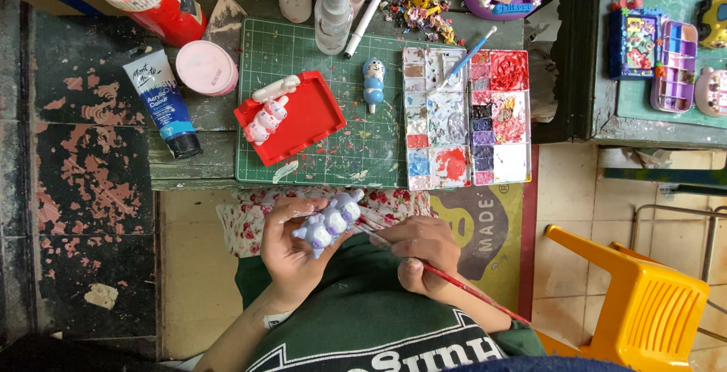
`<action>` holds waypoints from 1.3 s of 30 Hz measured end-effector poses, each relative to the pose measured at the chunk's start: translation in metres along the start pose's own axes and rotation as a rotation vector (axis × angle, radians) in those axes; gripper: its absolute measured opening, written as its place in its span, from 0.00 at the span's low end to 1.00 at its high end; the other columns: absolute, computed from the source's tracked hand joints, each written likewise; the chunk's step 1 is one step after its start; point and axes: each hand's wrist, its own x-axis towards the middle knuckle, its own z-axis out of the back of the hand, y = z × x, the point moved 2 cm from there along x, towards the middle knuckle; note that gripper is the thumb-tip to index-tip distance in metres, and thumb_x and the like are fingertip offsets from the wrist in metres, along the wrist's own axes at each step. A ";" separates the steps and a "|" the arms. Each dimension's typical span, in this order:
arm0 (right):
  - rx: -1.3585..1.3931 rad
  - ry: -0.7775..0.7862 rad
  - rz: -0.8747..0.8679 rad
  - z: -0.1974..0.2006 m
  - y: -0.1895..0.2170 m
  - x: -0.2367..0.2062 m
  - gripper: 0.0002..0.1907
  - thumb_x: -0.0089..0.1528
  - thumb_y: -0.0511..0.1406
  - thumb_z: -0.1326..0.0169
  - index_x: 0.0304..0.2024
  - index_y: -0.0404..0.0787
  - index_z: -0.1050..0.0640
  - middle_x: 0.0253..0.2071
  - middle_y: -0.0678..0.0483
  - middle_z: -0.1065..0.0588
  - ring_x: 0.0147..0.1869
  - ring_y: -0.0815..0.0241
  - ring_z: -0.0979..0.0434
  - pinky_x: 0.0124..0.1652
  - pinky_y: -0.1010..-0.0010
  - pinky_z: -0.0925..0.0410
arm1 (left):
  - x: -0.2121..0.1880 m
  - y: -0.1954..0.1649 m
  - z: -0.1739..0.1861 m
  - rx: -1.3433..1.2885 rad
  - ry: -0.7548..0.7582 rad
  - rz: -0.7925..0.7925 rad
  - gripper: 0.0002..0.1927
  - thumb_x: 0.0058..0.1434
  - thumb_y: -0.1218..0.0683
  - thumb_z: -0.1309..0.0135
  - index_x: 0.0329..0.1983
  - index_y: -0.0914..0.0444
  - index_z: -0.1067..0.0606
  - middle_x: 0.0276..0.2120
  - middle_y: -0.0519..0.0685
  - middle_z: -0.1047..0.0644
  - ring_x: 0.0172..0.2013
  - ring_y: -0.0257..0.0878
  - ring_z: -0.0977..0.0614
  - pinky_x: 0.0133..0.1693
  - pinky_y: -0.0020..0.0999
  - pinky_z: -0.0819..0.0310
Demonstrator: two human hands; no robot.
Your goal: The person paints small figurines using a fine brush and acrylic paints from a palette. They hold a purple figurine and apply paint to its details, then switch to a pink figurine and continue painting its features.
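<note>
Low in the middle of the frame, the person's left hand [291, 247] is curled around a small lilac and white plaster figurine [329, 223] made of stacked round animal shapes, fingers pressed against its underside and thumb along its side, holding it just above the lap. Right beside it, the right hand [424, 249] pinches a thin red-handled paintbrush [469, 290], whose bristle end points left toward the figurine and whose handle runs off toward the lower right. Whether the tip touches the figurine I cannot tell.

Above the hands, a green gridded cutting mat [341, 126] speckled with paint lies on the worn wooden table [193, 160]. On the mat sits a red plastic tray [303, 118] with a pink and white figurine [266, 118] lying across its left corner. A small blue and white figurine [373, 82] lies on the mat to the right of the tray. Further right is an open white paint palette [466, 118] with many smeared wells, a blue-handled brush [466, 59] resting on its top edge. At the upper left lie a blue tube of acrylic paint [163, 99] and a pink round lidded jar [206, 67]. A yellow plastic chair [644, 304] stands at the lower right.
</note>
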 end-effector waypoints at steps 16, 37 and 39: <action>0.135 -0.327 -0.019 -0.006 -0.023 -0.034 0.12 0.75 0.40 0.59 0.44 0.38 0.34 0.36 0.44 0.21 0.31 0.57 0.17 0.29 0.68 0.25 | -0.006 0.012 0.004 -0.128 -0.004 0.052 0.31 0.55 0.70 0.33 0.58 0.66 0.34 0.55 0.53 0.28 0.59 0.42 0.22 0.61 0.41 0.22; 0.260 -0.150 -0.434 -0.031 -0.037 -0.009 0.15 0.64 0.22 0.41 0.43 0.37 0.34 0.45 0.43 0.22 0.45 0.63 0.21 0.44 0.73 0.27 | 0.023 0.006 0.014 -0.345 0.275 0.374 0.36 0.70 0.65 0.50 0.78 0.69 0.49 0.68 0.58 0.32 0.66 0.41 0.28 0.66 0.37 0.35; 0.212 -0.136 -0.420 -0.030 -0.035 -0.008 0.16 0.64 0.23 0.40 0.44 0.38 0.34 0.44 0.44 0.21 0.44 0.64 0.21 0.43 0.74 0.27 | 0.024 0.006 0.013 -0.368 0.284 0.362 0.33 0.70 0.65 0.51 0.77 0.69 0.46 0.68 0.58 0.32 0.67 0.41 0.29 0.67 0.37 0.36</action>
